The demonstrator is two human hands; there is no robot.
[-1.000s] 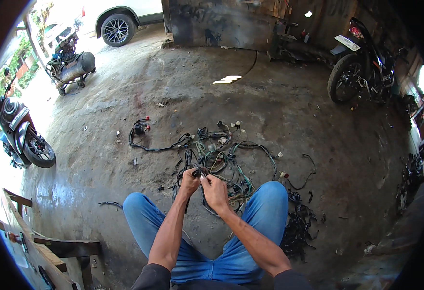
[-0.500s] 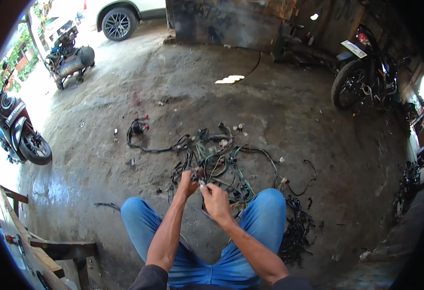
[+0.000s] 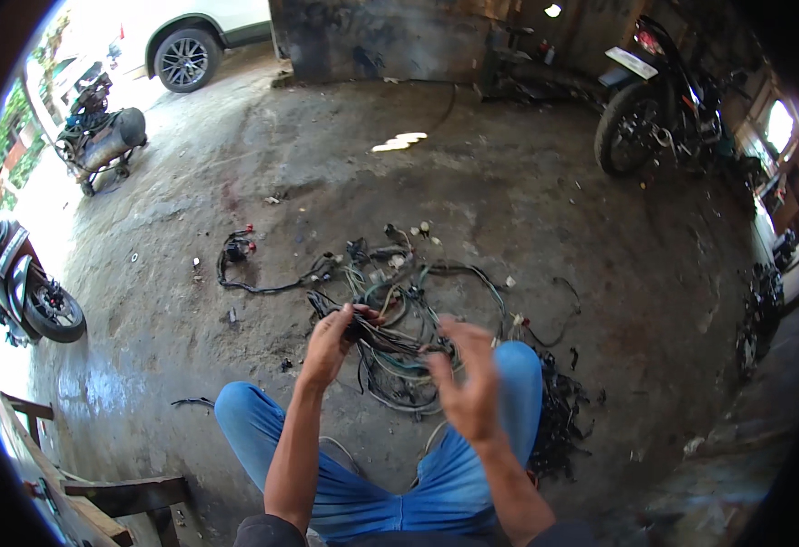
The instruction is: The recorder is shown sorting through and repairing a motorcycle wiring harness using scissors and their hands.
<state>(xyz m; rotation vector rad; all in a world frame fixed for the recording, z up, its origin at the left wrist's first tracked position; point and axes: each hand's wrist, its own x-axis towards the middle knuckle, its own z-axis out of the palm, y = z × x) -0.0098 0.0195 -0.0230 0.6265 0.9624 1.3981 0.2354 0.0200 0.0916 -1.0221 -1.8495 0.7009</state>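
Since the earlier frame the right hand has come away from the left hand, where the two met, and now stands well apart to the right; the whole view has shifted a little too, so the car sits further left. The right fingers are open and spread, blurred by motion, and whether any of them touches a wire I cannot tell. The left fingers are closed around a dark bundle of wires, probably to keep the strands together and raised where they can be seen and reached. From that grip the bundle runs rightward to below the right hand, while the remaining wires lie in loops on the floor beyond the knees. That spot seems handy: seated low with the jeans parted, the person has both arms free between the legs and the tangle straight ahead. White plugs lie at its far edge, and one lead reaches out left to red plugs. Black scraps are heaped just beside the right knee, perhaps to stay clear of the wires.
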